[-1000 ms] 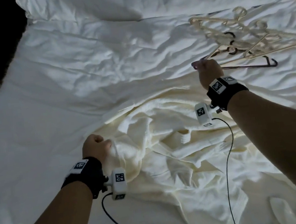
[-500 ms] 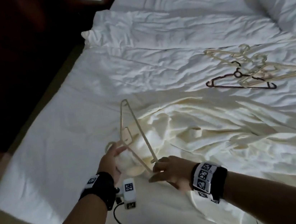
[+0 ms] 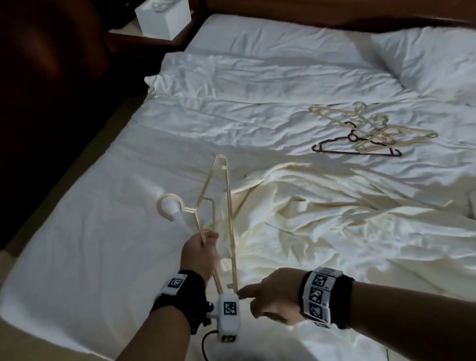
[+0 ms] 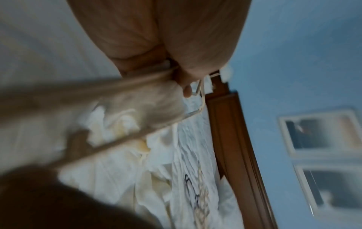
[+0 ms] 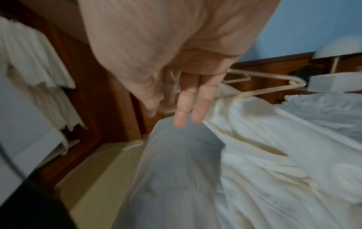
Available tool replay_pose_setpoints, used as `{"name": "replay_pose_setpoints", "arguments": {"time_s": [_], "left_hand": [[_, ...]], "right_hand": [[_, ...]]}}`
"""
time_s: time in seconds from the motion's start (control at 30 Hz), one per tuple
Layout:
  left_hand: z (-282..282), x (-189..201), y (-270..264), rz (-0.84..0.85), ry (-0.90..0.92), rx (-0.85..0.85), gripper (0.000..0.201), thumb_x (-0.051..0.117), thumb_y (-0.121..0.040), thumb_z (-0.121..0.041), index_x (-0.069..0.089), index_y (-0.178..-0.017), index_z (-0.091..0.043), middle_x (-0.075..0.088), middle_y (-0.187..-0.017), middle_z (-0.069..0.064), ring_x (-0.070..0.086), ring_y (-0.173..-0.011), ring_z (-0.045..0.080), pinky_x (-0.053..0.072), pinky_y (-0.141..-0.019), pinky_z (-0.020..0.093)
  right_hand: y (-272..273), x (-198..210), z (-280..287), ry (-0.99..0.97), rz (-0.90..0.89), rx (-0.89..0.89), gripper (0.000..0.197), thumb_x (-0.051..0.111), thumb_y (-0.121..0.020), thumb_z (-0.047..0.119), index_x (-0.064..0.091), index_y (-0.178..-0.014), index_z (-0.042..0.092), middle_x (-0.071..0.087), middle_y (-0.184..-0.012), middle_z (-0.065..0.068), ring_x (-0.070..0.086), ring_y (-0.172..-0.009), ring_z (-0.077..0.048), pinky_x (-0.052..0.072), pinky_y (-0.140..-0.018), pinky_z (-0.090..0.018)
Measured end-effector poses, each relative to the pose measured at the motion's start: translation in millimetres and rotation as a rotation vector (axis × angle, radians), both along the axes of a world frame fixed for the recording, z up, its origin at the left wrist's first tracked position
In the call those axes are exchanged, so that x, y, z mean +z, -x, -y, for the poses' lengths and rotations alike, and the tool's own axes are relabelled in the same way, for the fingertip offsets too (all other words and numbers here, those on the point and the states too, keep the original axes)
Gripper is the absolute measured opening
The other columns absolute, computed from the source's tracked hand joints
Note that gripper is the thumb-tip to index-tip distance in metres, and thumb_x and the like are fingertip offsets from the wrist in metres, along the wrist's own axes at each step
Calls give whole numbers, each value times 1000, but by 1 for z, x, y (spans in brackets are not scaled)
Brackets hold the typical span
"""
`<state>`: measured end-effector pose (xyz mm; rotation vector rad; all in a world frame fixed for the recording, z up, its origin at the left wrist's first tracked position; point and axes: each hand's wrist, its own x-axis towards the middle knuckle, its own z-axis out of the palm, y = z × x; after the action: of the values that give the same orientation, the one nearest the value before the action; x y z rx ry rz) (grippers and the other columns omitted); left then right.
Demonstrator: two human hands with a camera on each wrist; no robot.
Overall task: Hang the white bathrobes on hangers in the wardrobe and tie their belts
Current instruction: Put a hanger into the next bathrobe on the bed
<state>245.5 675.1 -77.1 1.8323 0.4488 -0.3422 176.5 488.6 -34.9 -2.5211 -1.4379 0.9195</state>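
Head view: my left hand point(image 3: 199, 250) is curled round the shoulder bar of a thin cream plastic hanger point(image 3: 219, 210), held above the bed point(image 3: 90, 260) with its round hook pointing left. My right hand point(image 3: 272, 300) sits just beside the hanger's lower corner, fingers extended and loose, gripping nothing I can see. The cream bathrobe point(image 3: 327, 223), soft and heavily creased, lies spread on the wrinkled white sheet to the right of the hanger. Further up the bed a loose pile of spare hangers point(image 3: 370, 135) rests, cream ones crossed over one dark one. A white box point(image 3: 161, 13) stands on the wooden nightstand point(image 3: 133, 35).

Left wrist view: blurred; fingers point(image 4: 186, 86) wrapped on a pale hanger bar point(image 4: 201, 99), rumpled robe cloth point(image 4: 121, 124) below, wooden headboard point(image 4: 229, 131) beyond.

Right wrist view: fingers point(image 5: 194, 102) straight and slightly spread, touching nothing clearly. Hanger point(image 5: 274, 82) beyond them, bathrobe folds point(image 5: 274, 147) underneath.
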Motion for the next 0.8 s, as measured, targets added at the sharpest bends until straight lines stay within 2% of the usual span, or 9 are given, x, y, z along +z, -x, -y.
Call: {"name": "replay_pose_setpoints", "arguments": {"time_s": [0.13,0.2,0.27,0.3,0.37,0.43,0.5,0.63,0.8], "left_hand": [[-9,32,17,280,-384,-467,23,43,-90,-10,66,-89,-14,61,-98,5,56,-90,21,35,-80,22],[-12,47,35,391,-418,-636,29,39,-85,-17,67,-90,-16,58,-94,2,55,-82,15,33,-76,19],[-12,61,54,468,-362,-679,24,44,-85,-19,67,-86,-23,53,-87,-9,50,-75,-1,35,-73,15],[-11,67,64,497,-344,-683,22,47,-86,-17,67,-85,-25,53,-86,-11,48,-76,-5,36,-73,11],[-8,79,83,484,-335,-667,17,50,-86,-21,65,-84,-28,59,-86,-7,53,-75,-2,41,-74,13],[-6,92,93,393,-302,-549,16,57,-82,-39,64,-79,-25,61,-83,-3,58,-75,2,46,-70,23],[-10,99,101,323,-307,-383,27,62,-74,-53,63,-77,-26,61,-81,-6,59,-78,4,47,-71,26],[-8,105,118,328,-348,-175,13,68,-85,-13,61,-79,-23,65,-86,-6,60,-85,14,48,-80,31],[26,125,133,525,-434,-170,38,52,-75,12,50,-81,-26,55,-79,-7,52,-74,2,40,-66,19]], "right_hand": [[-4,26,25,-425,339,-394,26,57,-89,30,57,-112,18,51,-129,-5,60,-95,-28,54,-79,-40],[-20,36,42,-446,527,-614,53,64,-83,37,49,-131,20,45,-138,-9,52,-115,-29,46,-96,-39],[-32,52,52,-308,435,-746,75,66,-82,48,34,-146,24,41,-145,-5,40,-132,-27,32,-108,-38],[-34,57,55,-249,318,-767,74,64,-84,49,32,-146,26,49,-140,-1,43,-131,-24,31,-108,-37],[-25,60,59,-285,137,-741,43,58,-92,44,51,-131,28,65,-109,7,60,-108,-21,43,-94,-32],[-10,60,65,-384,223,-656,22,52,-95,38,65,-103,22,64,-86,7,64,-87,-25,49,-74,-32],[1,57,77,-361,365,-591,31,43,-92,41,65,-93,20,64,-85,2,64,-82,-29,48,-66,-33],[5,63,111,56,419,-530,32,40,-92,44,62,-93,21,60,-102,1,61,-93,-28,41,-67,-31],[20,79,139,-54,340,-471,25,44,-76,40,60,-89,26,63,-91,9,60,-86,-24,47,-79,-31]]}}
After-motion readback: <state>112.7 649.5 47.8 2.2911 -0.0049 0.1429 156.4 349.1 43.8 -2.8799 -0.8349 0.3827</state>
